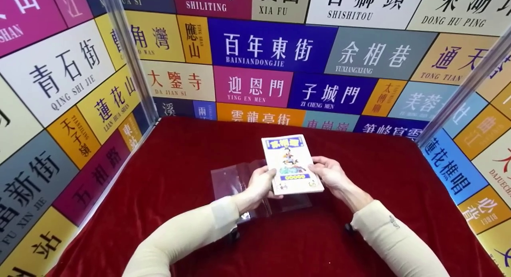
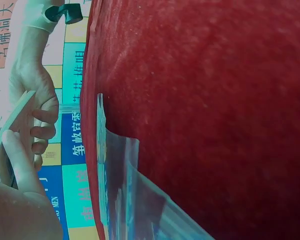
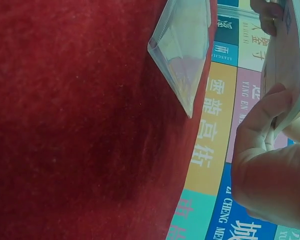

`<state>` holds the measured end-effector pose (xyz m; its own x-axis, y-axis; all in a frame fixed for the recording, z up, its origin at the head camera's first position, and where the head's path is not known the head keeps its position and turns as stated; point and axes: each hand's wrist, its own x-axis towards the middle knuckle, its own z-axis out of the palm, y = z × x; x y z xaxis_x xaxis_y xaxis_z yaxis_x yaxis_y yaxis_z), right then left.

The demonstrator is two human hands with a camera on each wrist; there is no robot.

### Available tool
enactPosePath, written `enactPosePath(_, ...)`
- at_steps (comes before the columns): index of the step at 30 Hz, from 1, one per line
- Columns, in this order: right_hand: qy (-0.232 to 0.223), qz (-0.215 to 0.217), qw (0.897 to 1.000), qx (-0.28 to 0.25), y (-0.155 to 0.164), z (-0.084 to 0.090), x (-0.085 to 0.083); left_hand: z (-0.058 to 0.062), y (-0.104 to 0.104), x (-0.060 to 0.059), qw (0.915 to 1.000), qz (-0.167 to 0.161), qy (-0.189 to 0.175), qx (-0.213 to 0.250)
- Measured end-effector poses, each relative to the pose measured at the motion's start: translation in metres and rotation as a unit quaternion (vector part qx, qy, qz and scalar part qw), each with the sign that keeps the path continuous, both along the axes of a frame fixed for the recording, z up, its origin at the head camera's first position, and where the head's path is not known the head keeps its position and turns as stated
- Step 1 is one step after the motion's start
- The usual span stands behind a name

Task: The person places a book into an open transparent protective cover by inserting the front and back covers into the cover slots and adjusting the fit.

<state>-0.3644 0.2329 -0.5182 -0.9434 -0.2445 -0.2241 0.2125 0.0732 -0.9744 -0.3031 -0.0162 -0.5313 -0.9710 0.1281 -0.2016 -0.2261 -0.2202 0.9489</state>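
Both hands grip one small illustrated paperback book (image 1: 292, 164) above a red-covered desk (image 1: 167, 157): the left hand (image 1: 261, 184) curls round its left edge, the right hand (image 1: 329, 174) round its right edge, thumbs on the cover. The book is held clear of the cloth, cover up. Just below and left of the grip lies one clear plastic sleeve (image 1: 231, 177), flat on the desk with its mouth slightly lifted. Judged from this, the book is out of the sleeve and nothing has gone into it. Count: one book, one sleeve, two hands.
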Motion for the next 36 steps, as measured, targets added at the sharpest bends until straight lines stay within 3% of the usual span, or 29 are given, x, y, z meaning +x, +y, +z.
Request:
enactPosePath(5,-0.001,0.009,1.000,0.022,-0.004,-0.004,-0.002,-0.002,-0.008,0.001,0.9997,-0.011,-0.015,-0.017)
enactPosePath(16,0.023,0.025,0.998,0.047,-0.011,-0.020,0.000,-0.015,-0.028,0.007,0.9938,-0.078,-0.053,-0.059)
enactPosePath(25,0.025,0.034,0.997,0.062,-0.017,-0.031,-0.003,-0.022,-0.033,0.010,0.9914,-0.070,-0.059,-0.094)
enactPosePath(31,0.038,0.038,0.996,0.073,-0.022,-0.038,0.000,-0.023,-0.041,0.012,0.9836,-0.101,-0.074,-0.130)
enactPosePath(36,0.039,0.032,0.995,0.088,-0.023,-0.041,0.001,-0.020,-0.048,0.011,0.9671,-0.145,-0.084,-0.192)
